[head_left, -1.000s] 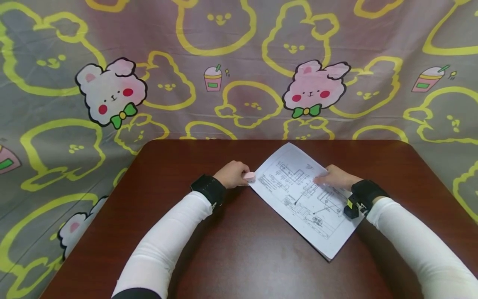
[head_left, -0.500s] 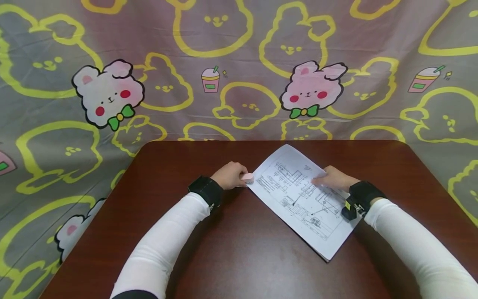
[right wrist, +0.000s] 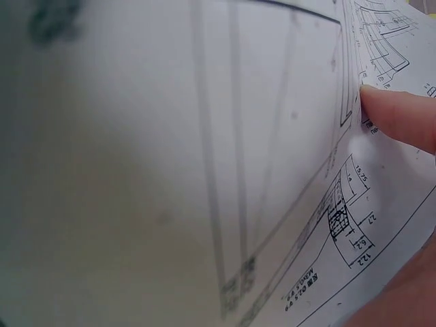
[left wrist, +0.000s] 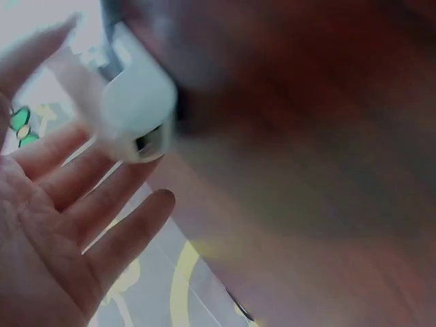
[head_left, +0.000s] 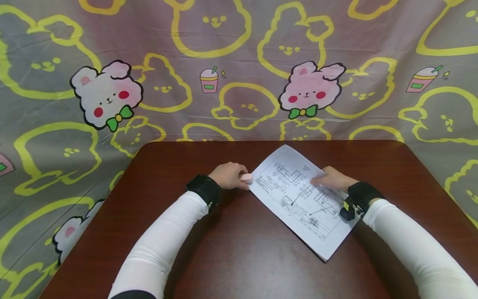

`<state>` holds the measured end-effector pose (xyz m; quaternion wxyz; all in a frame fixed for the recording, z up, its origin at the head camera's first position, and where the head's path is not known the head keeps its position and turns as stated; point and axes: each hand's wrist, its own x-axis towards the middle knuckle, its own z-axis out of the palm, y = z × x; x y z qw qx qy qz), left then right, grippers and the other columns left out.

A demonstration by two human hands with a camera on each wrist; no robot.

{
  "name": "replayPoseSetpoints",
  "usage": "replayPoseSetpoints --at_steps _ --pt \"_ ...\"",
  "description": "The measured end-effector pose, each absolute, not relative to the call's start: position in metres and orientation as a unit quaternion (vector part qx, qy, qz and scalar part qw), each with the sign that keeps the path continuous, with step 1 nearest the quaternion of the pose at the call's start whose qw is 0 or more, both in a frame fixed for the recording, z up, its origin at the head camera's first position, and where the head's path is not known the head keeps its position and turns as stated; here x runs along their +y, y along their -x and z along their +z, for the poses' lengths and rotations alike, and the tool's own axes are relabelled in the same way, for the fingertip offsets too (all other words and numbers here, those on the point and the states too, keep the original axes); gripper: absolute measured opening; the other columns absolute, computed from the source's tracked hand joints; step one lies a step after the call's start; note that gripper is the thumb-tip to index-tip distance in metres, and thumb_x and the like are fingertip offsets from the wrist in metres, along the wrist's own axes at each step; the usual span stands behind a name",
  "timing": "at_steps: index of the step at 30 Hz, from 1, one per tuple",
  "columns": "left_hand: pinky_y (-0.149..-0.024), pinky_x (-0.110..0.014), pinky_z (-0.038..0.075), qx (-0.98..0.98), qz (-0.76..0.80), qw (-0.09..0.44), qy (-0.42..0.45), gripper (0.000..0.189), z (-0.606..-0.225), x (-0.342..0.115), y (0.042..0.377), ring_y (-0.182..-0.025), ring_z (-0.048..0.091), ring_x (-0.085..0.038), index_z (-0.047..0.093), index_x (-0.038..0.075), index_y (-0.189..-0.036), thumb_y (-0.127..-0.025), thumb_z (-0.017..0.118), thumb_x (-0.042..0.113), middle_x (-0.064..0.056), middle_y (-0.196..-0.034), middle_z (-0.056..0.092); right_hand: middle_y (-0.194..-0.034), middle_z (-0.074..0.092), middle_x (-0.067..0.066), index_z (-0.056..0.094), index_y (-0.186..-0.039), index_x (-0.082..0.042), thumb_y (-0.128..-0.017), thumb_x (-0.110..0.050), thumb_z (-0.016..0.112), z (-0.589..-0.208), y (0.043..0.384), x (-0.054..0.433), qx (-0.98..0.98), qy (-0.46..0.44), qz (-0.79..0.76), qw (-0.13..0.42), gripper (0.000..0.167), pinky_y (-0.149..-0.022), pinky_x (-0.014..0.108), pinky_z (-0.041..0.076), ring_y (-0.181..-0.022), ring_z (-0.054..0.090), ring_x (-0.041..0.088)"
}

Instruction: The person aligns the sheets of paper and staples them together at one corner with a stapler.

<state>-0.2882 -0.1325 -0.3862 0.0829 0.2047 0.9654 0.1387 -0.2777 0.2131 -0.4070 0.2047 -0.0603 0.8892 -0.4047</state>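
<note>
In the head view my left hand [head_left: 228,175] holds a small pale pink stapler [head_left: 246,178] at the left corner of a stack of printed drawing sheets [head_left: 284,187]. The left wrist view shows the stapler [left wrist: 139,102] large and blurred, its rounded white end and a dark slot towards the camera, the fingers [left wrist: 129,231] spread below it. My right hand [head_left: 334,178] grips the far right edge of the stack, thumb on the printed face. In the right wrist view the top sheet [right wrist: 381,170] bends up beside the thumb.
The stack lies slanted on a dark brown table [head_left: 246,257] with rounded far corners. Behind it hangs a cloth [head_left: 239,54] printed with cartoon bears and rabbits. Black straps [head_left: 204,189] with cameras wrap both wrists, and the sleeves are white.
The head view has shifted slightly. A lower finger of my left hand reaches out further under the stapler than before. The right hand and the sheets stay in place.
</note>
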Motion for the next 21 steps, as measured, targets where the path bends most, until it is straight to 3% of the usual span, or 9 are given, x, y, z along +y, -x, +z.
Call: replayPoseSetpoints --at_steps 4,10,15,21 --pt "-0.086 -0.038 0.048 0.967 0.179 0.075 -0.166 0.057 -0.379 -0.127 0.293 -0.095 0.059 -0.021 0.062 0.009 -0.125 -0.09 0.061 0.054 -0.007 -0.116 0.065 -0.091 0.07 0.013 0.057 -0.127 0.004 -0.095 -0.024 0.062 -0.408 0.278 0.212 0.89 0.056 -0.403 0.207 0.043 -0.067 0.039 0.055 -0.071 0.069 0.027" --pt "-0.099 -0.045 0.042 0.965 0.234 0.061 -0.1 0.062 -0.383 -0.106 0.302 -0.112 0.055 -0.029 0.052 0.004 -0.134 -0.101 0.036 0.055 -0.014 -0.13 0.057 -0.091 0.07 0.013 0.057 -0.126 0.004 -0.095 -0.025 0.062 -0.407 0.278 0.213 0.889 0.058 -0.405 0.206 0.043 -0.067 0.04 0.056 -0.071 0.069 0.027" --pt "-0.107 -0.05 0.031 0.974 0.214 0.063 -0.049 0.069 -0.403 -0.095 0.312 -0.133 0.035 -0.032 0.042 0.003 -0.142 -0.1 0.034 0.057 -0.019 -0.144 0.041 -0.09 0.071 0.013 0.058 -0.125 0.004 -0.095 -0.024 0.062 -0.409 0.279 0.214 0.887 0.059 -0.41 0.206 0.042 -0.067 0.039 0.056 -0.071 0.069 0.028" --pt "-0.111 -0.056 0.019 0.972 0.224 0.07 -0.008 0.07 -0.422 -0.093 0.321 -0.141 0.021 -0.033 0.038 0.005 -0.146 -0.1 0.034 0.057 -0.019 -0.152 0.031 -0.091 0.071 0.013 0.057 -0.125 0.006 -0.095 -0.024 0.062 -0.413 0.282 0.216 0.887 0.068 -0.409 0.205 0.042 -0.066 0.039 0.055 -0.071 0.069 0.028"
